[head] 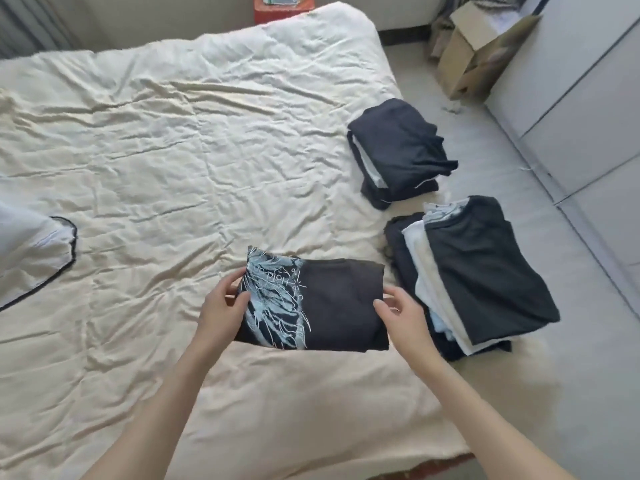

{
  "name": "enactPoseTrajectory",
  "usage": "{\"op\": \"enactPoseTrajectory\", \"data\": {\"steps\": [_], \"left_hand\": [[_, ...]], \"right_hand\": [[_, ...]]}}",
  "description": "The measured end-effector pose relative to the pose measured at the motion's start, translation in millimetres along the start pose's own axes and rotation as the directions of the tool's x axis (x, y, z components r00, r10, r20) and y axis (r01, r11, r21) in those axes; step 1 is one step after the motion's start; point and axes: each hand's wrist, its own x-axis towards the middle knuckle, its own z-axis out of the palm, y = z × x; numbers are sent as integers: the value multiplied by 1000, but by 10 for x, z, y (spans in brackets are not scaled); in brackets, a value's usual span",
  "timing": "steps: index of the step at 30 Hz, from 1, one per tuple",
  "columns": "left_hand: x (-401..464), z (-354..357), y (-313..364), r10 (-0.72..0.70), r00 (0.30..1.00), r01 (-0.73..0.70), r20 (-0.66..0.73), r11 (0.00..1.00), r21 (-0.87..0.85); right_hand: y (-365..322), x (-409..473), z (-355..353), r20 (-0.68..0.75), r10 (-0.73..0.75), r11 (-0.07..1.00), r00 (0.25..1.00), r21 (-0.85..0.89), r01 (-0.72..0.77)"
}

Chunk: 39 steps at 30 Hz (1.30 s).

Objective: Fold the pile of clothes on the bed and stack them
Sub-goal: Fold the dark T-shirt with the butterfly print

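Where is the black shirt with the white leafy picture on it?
In the head view, the folded printed shirt lies on the bed's near right part, held between both hands, just left of the bigger clothes stack.

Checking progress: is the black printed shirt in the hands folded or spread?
Folded: the black printed shirt is a compact rectangle, gripped at its ends by the left hand and right hand.

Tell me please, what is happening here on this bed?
A person is folding clothes on a cream quilted bed cover. The left hand and right hand grip the two ends of a folded black T-shirt with a pale blue print. Beside it on the right lie a tall stack of folded dark and white clothes and a smaller folded dark pile.
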Motion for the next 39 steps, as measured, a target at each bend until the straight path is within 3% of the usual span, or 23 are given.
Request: {"op": "enactPoseTrajectory", "data": {"steps": [10, 20, 25, 31, 39], "left_hand": [[-137, 1211, 956, 164, 969, -163, 187, 986, -20], [-754, 2100, 1500, 257, 919, -240, 300, 966, -93], [-1191, 2955, 1767, 238, 932, -216, 271, 970, -111], [-1960, 4456, 2066, 208, 954, -181, 217, 974, -139], [-2509, 5798, 2544, 96, 946, -58, 309, 990, -130]], "right_hand": [[135, -57, -1407, -269, -27, 998, 963, 54, 43], [448, -393, -2556, -375, -17, 983, 927, 164, 84], [848, -346, -3416, -375, -21, 982, 927, 168, 90], [1433, -215, -5086, -289, -42, 989, 956, 127, 81], [1772, -4, -6608, -256, -15, 998, 967, 56, 30]]}}
